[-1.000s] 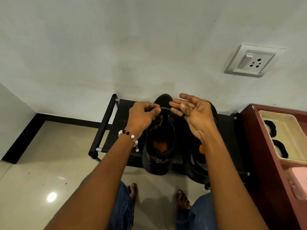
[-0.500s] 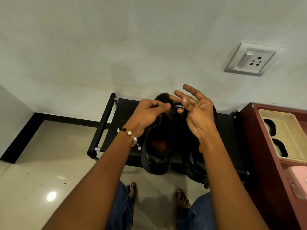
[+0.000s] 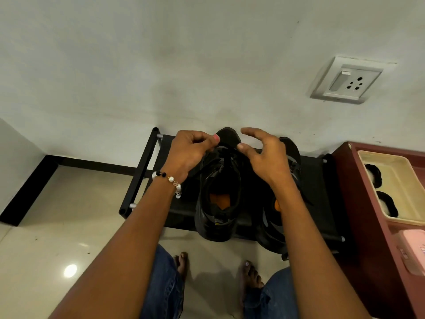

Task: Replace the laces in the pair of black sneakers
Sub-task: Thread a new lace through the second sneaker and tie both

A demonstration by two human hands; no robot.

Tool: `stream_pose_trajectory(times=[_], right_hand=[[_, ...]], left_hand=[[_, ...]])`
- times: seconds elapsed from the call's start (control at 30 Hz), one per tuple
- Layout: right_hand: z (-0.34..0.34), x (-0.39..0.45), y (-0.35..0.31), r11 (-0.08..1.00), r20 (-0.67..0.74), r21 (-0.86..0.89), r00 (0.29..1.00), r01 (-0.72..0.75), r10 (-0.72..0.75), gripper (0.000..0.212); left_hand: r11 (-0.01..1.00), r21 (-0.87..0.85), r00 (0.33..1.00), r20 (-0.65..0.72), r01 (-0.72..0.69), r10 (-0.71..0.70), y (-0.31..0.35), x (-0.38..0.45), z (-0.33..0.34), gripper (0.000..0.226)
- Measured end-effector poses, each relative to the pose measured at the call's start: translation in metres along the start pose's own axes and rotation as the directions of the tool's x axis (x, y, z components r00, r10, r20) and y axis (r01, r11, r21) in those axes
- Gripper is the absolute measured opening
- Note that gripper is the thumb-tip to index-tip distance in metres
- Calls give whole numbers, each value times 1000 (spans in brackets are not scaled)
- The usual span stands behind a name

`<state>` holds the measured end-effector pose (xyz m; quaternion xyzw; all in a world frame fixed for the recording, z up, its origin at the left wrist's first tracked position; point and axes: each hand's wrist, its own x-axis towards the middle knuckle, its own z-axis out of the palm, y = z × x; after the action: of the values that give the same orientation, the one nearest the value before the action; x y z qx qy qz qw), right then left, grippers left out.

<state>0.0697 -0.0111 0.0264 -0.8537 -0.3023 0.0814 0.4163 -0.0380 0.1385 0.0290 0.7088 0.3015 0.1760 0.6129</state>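
Your left hand (image 3: 192, 153) has its fingers curled and seems to pinch the black lace (image 3: 224, 149) just above the left sneaker (image 3: 219, 192), which stands on the black shoe rack (image 3: 147, 166). Your right hand (image 3: 264, 157) hovers beside it with the fingers loosely spread and holds nothing I can see. The second sneaker (image 3: 289, 157) lies under your right wrist. The lace is black on black, so you may miss an eyelet or skip one. If the pinch is weak, the end can slip back out.

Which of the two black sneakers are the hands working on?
The left sneaker, its opening fully visible; both hands meet over its toe end. The right sneaker lies mostly under the forearm.
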Motion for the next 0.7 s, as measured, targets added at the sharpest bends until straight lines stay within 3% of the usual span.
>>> stream_pose_trajectory(times=[0.1, 0.27, 0.4, 0.47, 0.57, 0.63, 0.7], right_hand=[[11, -1, -14, 952, 116, 303, 991, 34, -72, 36], [22, -2, -10, 955, 93, 295, 994, 29, -59, 17], [20, 1, -2, 976, -31, 211, 999, 46, -40, 12], [19, 1, 1, 988, -11, 151, 1000, 1, 1, 10], [22, -1, 3, 998, 52, -56, 999, 11, -8, 6], [25, -1, 3, 987, 89, -154, 996, 42, -28, 9], [28, 0, 1, 975, 101, -215, 995, 48, -27, 11]], left_hand=[[1000, 8, 1000, 24, -11, 11, -1, -1, 7, 15], [995, 15, 993, 68, 94, -95, -2, -1, 9, 35], [997, 56, 998, -2, 59, -59, -6, 2, 6, 35], [978, 206, 995, 79, 42, -60, -7, -1, 4, 26], [855, 517, 962, 242, -20, -124, -11, -9, 6, 46], [792, 609, 970, 217, -48, -108, -14, -10, 11, 48], [798, 601, 984, 163, -40, -74, -14, -11, 13, 39]])
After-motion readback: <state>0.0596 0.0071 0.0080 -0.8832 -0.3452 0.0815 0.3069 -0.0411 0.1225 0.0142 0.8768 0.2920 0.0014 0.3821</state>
